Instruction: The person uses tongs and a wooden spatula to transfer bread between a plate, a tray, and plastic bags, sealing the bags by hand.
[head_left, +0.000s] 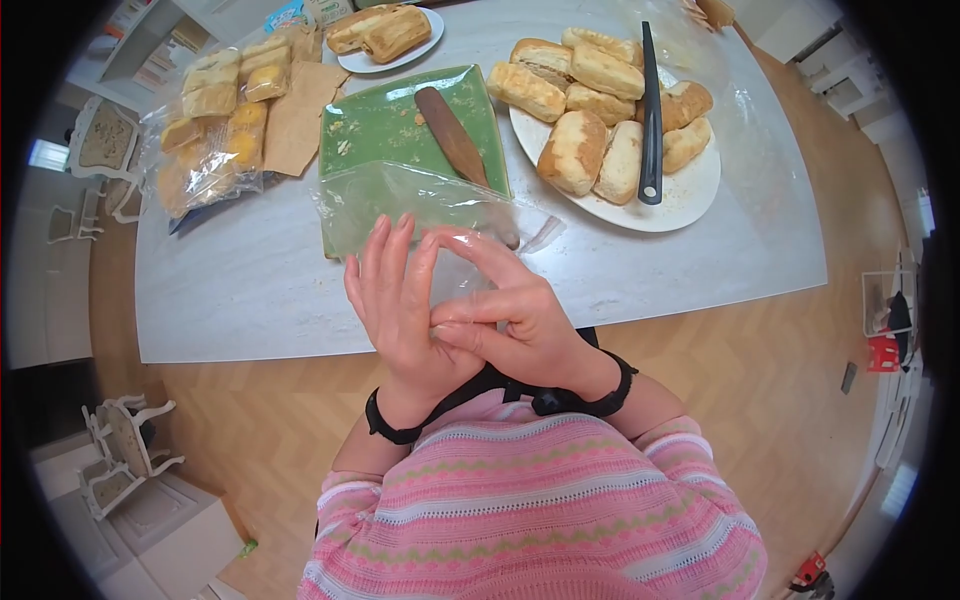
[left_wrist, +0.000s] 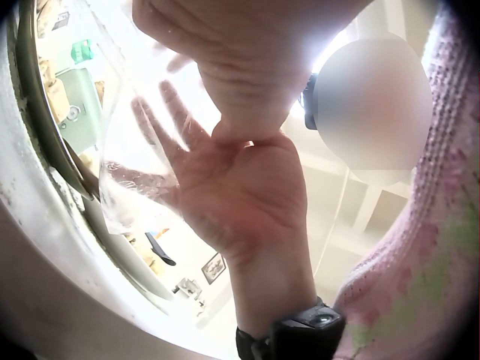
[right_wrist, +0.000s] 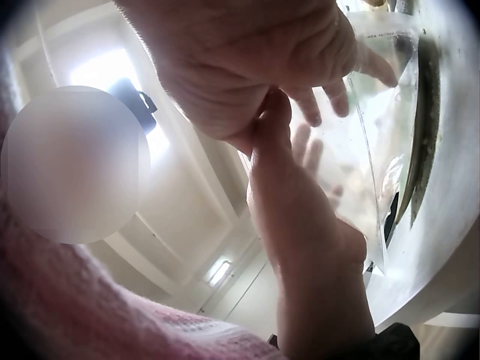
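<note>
Both hands are raised above the table's near edge, around a clear plastic bag. My left hand has its fingers straight, pointing up, against the plastic. My right hand pinches at the film with thumb and index finger beside the left palm, its other fingers reaching over the bag. In the left wrist view, the right hand has spread fingers seen through the plastic. In the right wrist view, the left hand meets the right hand at the thumb; the exact contact is hidden.
A green square plate with a brown spatula lies beyond the hands. Bread rolls and black tongs are on a white plate at right. Bagged buns sit at left; a small plate holds more bread at the back.
</note>
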